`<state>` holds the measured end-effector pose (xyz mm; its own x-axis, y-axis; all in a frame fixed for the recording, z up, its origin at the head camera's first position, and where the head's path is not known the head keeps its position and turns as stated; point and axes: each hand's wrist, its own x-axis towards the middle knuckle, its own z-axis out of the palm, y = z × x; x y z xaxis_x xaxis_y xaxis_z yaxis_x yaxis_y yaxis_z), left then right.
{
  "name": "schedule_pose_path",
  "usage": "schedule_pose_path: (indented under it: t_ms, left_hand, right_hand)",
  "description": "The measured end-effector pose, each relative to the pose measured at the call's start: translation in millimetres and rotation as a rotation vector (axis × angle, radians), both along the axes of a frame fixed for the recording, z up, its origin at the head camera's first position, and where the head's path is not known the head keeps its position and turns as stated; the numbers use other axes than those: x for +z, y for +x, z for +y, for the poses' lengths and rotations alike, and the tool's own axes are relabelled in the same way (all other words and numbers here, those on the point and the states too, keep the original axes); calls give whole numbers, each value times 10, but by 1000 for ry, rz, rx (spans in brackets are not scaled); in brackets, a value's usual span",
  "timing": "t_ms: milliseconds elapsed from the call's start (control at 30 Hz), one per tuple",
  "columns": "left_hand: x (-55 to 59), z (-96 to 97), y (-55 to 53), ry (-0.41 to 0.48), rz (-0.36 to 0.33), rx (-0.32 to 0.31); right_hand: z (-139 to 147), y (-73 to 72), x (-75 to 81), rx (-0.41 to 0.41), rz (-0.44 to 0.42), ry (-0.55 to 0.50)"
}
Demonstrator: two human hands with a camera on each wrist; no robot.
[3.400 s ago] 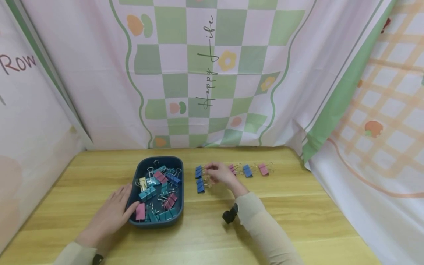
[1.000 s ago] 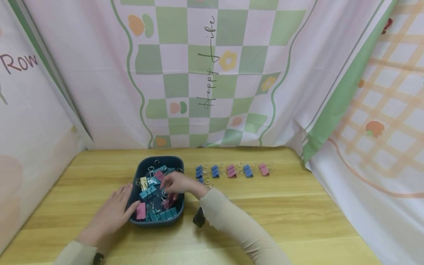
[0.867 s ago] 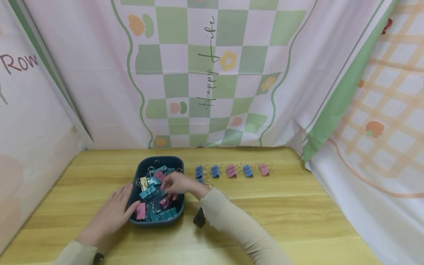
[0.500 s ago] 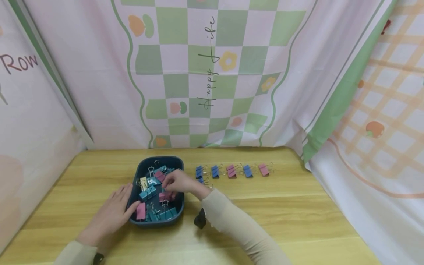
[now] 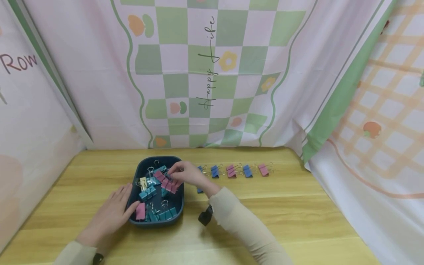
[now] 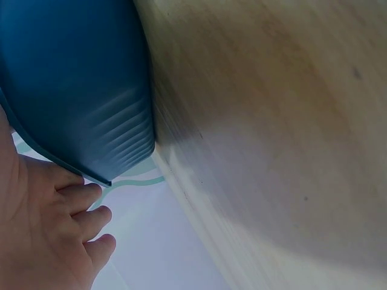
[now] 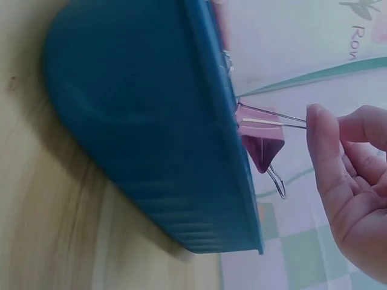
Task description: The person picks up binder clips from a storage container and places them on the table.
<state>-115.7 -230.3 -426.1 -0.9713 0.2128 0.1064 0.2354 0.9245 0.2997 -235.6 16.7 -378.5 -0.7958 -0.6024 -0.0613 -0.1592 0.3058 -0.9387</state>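
Observation:
A dark blue tray (image 5: pixel 180 209) of mixed binder clips stands on the table. My left hand (image 5: pixel 114 210) rests against its left side, fingers extended and thumb over the rim; the left wrist view shows those fingers (image 6: pixel 84 220) beside the tray wall. Above the right part of the tray, my right hand (image 5: pixel 191 176) pinches a pink binder clip (image 5: pixel 170 186) by a wire handle. In the right wrist view this clip (image 7: pixel 261 130) hangs at the rim, its other handle loose. Teal clips (image 5: pixel 147 193), a cream clip (image 5: pixel 143 183) and other pink clips lie in the tray.
Right of the tray runs a row of binder clips, among them a blue clip (image 5: pixel 215 171), a pink clip (image 5: pixel 232 171) and an end pink clip (image 5: pixel 263 169). My right hand partly hides the nearest blue clips. Printed curtains (image 5: pixel 212 73) hang behind the wooden table (image 5: pixel 298 221).
The right hand went from the clip row into the tray, took hold of a pink binder clip, and has raised it slightly away from me. My left hand stays put.

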Motion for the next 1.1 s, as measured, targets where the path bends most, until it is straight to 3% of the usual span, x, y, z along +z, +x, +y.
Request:
schedule_pose_path:
  t_ms: [333, 733, 1100]
  left_hand:
    - [8, 9, 4, -5, 3, 3]
    - [20, 24, 11, 0, -6, 10]
    - [10, 17, 6, -6, -3, 11]
  right_hand:
    - [244, -18, 66, -26, -66, -127]
    - [556, -80, 26, -97, -63, -242]
    - [828, -96, 25, -167, -74, -272]
